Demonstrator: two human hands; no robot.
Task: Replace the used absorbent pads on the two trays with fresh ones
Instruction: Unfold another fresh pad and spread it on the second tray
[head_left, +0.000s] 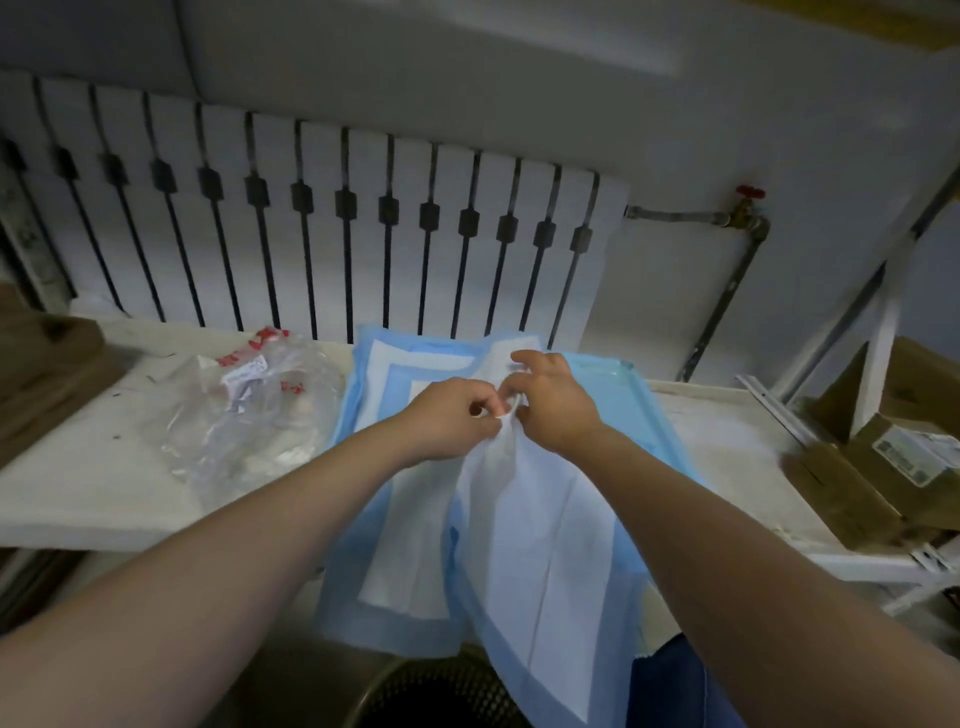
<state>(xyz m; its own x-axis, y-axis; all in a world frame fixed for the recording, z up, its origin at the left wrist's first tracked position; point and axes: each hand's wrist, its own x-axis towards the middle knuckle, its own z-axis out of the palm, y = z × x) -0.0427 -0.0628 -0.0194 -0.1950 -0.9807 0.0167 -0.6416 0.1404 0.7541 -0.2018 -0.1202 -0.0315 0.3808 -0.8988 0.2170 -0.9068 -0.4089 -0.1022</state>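
A big white radiator stands at the back. A long white table runs in front of it. In the middle of the table lie flat pads, blue round the edge and white inside. They hang a little over the front of the table. I cannot tell if a tray is under them. A folded pad is held up over them, and its loose end drops down toward a dark bin below. A crumpled plastic bag lies to the left of the pads.

The left hand and the right hand are close together at the top of the folded pad. Both pinch its top edge with fingers and thumb, in a small tight hold.

I think the pad is very light, soft and floppy. It will bend and flap, and it could rip if pulled hard. The best place to hold looks like the blue corners, one in each hand. Then a gentle pull apart should open it flat.
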